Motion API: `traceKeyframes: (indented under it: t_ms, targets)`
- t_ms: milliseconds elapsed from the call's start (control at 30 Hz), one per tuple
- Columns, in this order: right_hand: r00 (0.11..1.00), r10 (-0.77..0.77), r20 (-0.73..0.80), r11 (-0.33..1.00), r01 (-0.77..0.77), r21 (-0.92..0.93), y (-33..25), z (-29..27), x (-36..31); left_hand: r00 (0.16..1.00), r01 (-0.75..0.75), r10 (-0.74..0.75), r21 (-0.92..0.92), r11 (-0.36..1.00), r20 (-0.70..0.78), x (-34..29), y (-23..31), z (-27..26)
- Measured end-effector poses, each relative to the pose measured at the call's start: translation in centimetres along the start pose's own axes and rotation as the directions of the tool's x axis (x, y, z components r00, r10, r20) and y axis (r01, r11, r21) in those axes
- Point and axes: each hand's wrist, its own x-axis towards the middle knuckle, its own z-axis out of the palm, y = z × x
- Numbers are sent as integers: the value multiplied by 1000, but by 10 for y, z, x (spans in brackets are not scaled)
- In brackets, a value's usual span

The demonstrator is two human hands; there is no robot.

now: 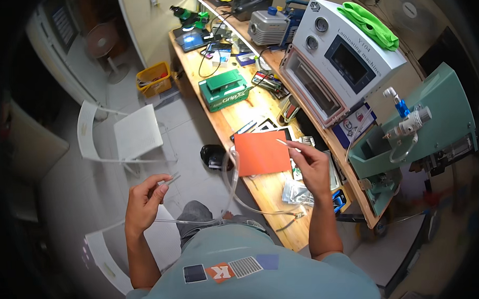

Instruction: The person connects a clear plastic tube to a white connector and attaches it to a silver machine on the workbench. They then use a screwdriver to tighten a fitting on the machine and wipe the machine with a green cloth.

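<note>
My left hand (145, 204) is raised over the floor at the left, its fingers closed on one end of a clear flexible tube (234, 182). The tube hangs in a loop in front of my body, and part of it reaches over the bench edge. Above the bench, my right hand (312, 169) pinches a thin whitish stick-like piece (282, 142); whether it belongs to the tube I cannot tell. Behind its tip lies a flat orange-red sheet (261, 155) on the wooden bench (273, 205).
A green box (224, 93) sits farther along the bench. At the right, a white laminating machine (342, 61) with a green cloth (369, 25) on top stands beside a green machine (433, 121) with a metal valve. White chairs (136, 134) and a yellow bin (154, 81) are at the left.
</note>
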Motion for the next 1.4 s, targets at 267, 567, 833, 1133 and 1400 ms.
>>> traceKeyframes:
  t_ms: [267,567,833,1133,1400]
  targets:
    - [959,-61,-278,939,-39,-340,-66,7,92,898,-291,398,-427,856,185,222,-18,-10]
    - [952,-182,-247,540,-113,-834,-150,54,278,684,142,452,-713,686,572,418,-41,8]
    - [955,-13,-295,189,-287,-939,-165,47,431,585,354,426,-690,631,690,485,-34,35]
    - [862,60,-504,184,-506,-843,-145,42,512,260,449,485,-550,705,835,575,-36,54]
    - [745,132,-654,152,-667,-729,-127,21,541,42,319,443,-433,843,895,678,-31,75]
